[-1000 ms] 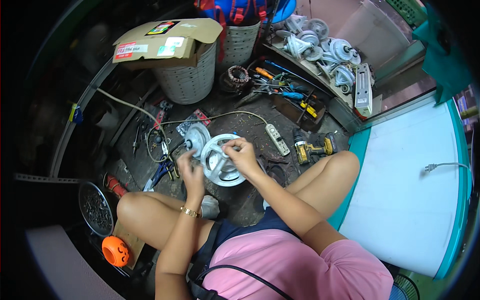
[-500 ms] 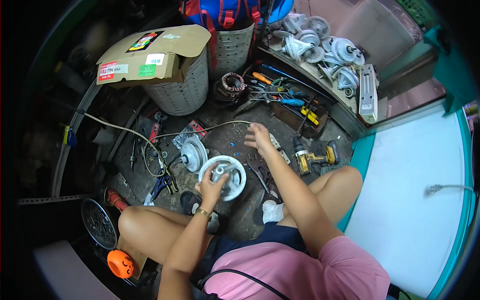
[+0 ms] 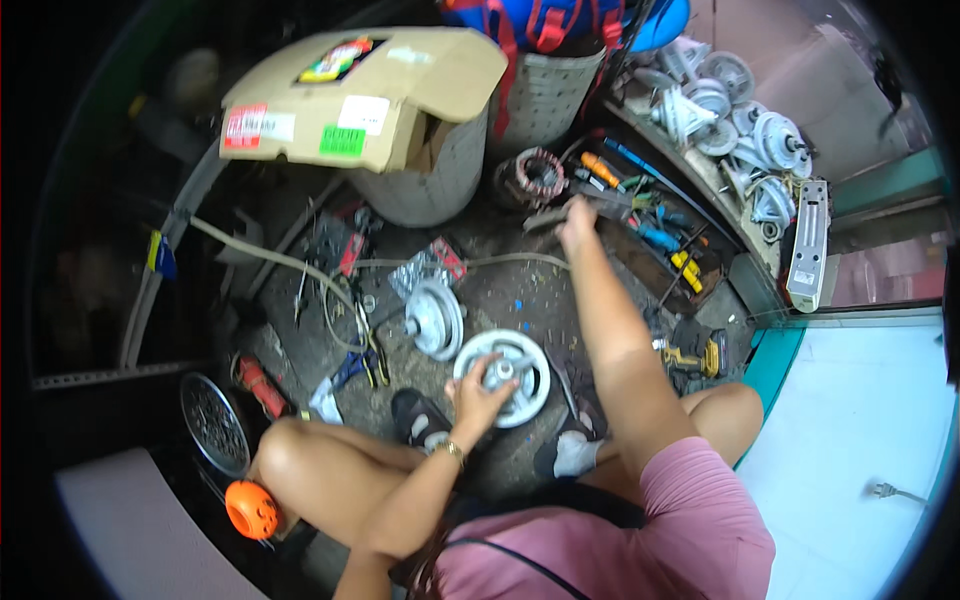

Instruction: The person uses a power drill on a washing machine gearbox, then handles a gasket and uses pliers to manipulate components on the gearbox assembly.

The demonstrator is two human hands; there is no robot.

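My left hand (image 3: 481, 399) grips a pale grey spoked metal wheel (image 3: 541, 385), its fingers through the spokes beside the central hub. The wheel is held face up, low between my feet. Just beyond it a similar grey metal wheel part (image 3: 436, 318) with a shaft rests on the floor. My right arm is stretched forward, and my right hand (image 3: 577, 222) is at the near left side of the heap of tools. Its fingers are drawn together at the end of a dark grey tool (image 3: 545, 218); blur hides the exact grip.
A tool tray (image 3: 640, 255) holds screwdrivers and pliers. A motor stator (image 3: 538, 176) sits beside it. Farther back stands a bin under a cardboard box (image 3: 310, 110). A cordless drill (image 3: 700, 355) lies at right, blue-handled pliers (image 3: 358, 365) at left. A cable (image 3: 270, 257) crosses the floor.
My right hand has moved forward from above the bare floor to the tools. My left hand still holds the wheel. The whole view has shifted, with the scene now farther right.
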